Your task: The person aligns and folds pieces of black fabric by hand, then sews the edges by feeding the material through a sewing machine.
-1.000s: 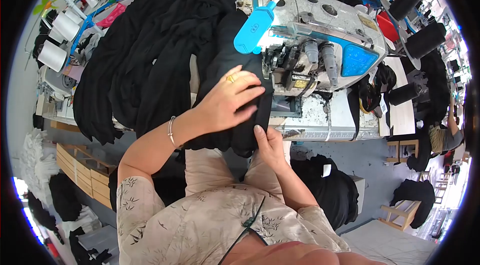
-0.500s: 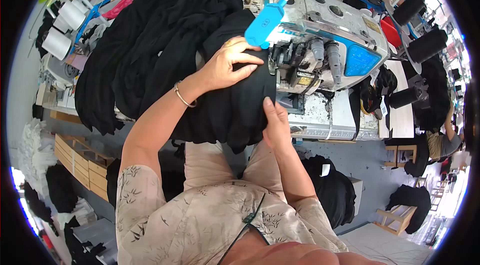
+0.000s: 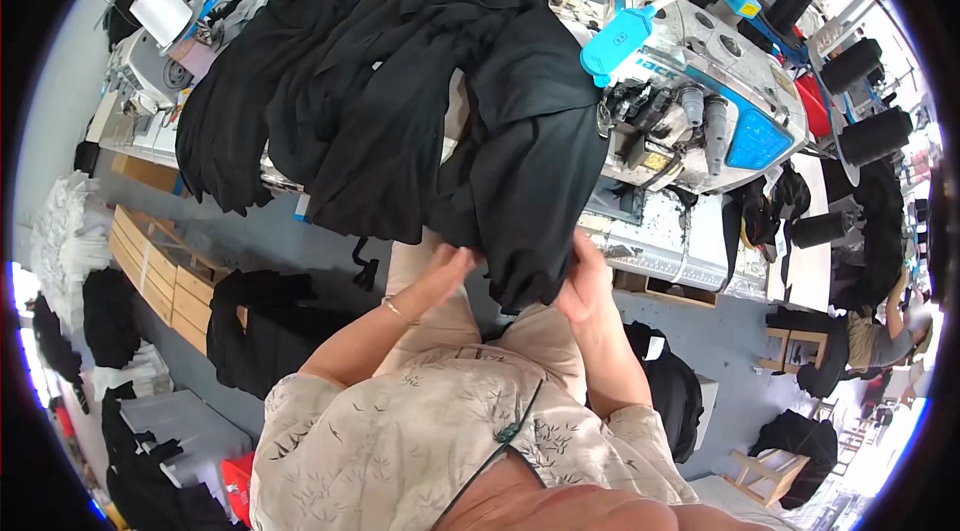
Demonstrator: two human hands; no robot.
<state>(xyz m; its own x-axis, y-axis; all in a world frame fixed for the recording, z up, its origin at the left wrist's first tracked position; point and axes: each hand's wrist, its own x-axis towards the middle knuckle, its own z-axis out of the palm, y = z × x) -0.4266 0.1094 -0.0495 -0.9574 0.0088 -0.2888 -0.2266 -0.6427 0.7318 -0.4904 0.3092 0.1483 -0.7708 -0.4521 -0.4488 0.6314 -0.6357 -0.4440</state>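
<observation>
A large black fabric piece drapes over the front of the sewing table, its upper right edge beside the sewing machine. My right hand is closed on its hanging lower right side, thumb on top and the other fingers partly hidden. To the left, my left hand is at the cloth's lower edge, its fingers curled and slightly blurred against the fabric. A blue clip-on lamp is above the needle area of the machine.
More black cloth is heaped across the table on the left. Black thread cones stand at the right, white cones at the far left. A wooden bench is on the floor at left. Another person sits at far right.
My left hand has come down from the cloth beside the machine to its lower edge. My right hand has stayed at the right side of the cloth. The view has shifted.
</observation>
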